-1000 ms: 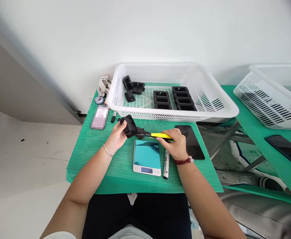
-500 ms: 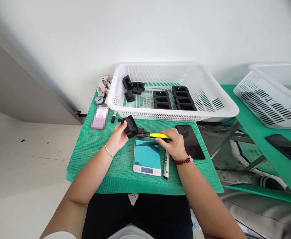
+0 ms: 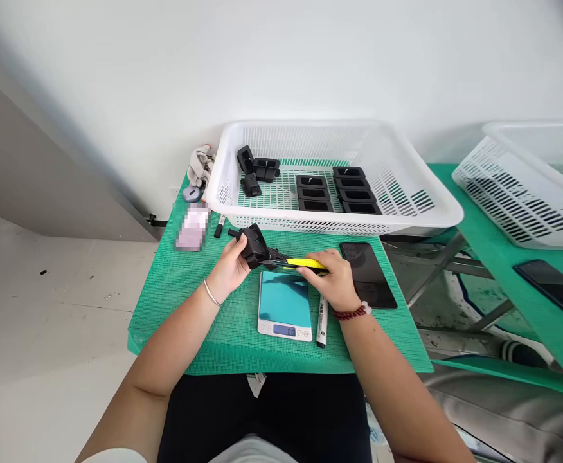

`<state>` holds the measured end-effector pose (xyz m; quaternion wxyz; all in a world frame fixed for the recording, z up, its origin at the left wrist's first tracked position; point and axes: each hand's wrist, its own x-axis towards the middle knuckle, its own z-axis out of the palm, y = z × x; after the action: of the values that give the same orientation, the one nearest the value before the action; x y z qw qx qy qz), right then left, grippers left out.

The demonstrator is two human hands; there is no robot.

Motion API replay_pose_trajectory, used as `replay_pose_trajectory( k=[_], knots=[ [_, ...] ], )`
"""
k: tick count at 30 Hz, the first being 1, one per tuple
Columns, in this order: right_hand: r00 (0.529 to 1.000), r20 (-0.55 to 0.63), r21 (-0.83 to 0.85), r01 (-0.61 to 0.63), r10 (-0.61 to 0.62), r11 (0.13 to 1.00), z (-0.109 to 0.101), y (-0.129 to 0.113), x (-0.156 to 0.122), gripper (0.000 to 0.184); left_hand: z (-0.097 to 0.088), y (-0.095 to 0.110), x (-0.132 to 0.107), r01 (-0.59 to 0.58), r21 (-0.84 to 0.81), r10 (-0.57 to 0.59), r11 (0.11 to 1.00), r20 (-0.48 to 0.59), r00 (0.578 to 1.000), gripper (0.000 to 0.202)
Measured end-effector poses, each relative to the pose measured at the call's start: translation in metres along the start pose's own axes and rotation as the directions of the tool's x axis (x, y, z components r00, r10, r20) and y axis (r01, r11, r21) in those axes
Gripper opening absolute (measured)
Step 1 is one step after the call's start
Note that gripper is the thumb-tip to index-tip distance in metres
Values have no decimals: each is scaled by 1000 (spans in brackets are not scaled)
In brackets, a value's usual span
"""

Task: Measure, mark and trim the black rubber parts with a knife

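My left hand (image 3: 230, 267) grips a black plastic part (image 3: 253, 244), block-shaped with a rectangular flange, above the table behind the scale. In my right hand (image 3: 334, 278) is a yellow-handled utility knife (image 3: 306, 263). Its thin front end points left and meets the right side of the black part, though the exact contact is too small to make out. Just below both hands lies a digital scale (image 3: 285, 302) with a shiny plate and a lit display. A white marker (image 3: 322, 325) rests beside it, partly under my right hand.
A white plastic basket (image 3: 310, 222) at the back holds several black parts (image 3: 357, 190), some in rows. A dark phone (image 3: 373, 276) lies at right. Gloves (image 3: 199, 166), a round item (image 3: 191, 194) and a small black-capped marker (image 3: 219, 226) sit left. Another basket (image 3: 517, 193) stands far right.
The knife and my right hand have shifted slightly left, toward the black part. The part has tilted a little in my left hand.
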<state>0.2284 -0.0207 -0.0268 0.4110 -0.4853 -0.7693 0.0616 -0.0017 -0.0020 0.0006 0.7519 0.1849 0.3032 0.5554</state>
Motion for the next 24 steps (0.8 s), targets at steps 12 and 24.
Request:
replay_pose_trajectory(
  k=[12, 24],
  knots=[
    [997, -72, -8, -22, 22, 1000, -4, 3, -2, 24, 0, 3, 0, -9, -36, 9, 999, 9, 1000, 14],
    [997, -57, -24, 48, -50, 999, -3, -3, 1, 20, 0, 0, 1, 4, -54, -4, 999, 3, 1000, 14]
  ],
)
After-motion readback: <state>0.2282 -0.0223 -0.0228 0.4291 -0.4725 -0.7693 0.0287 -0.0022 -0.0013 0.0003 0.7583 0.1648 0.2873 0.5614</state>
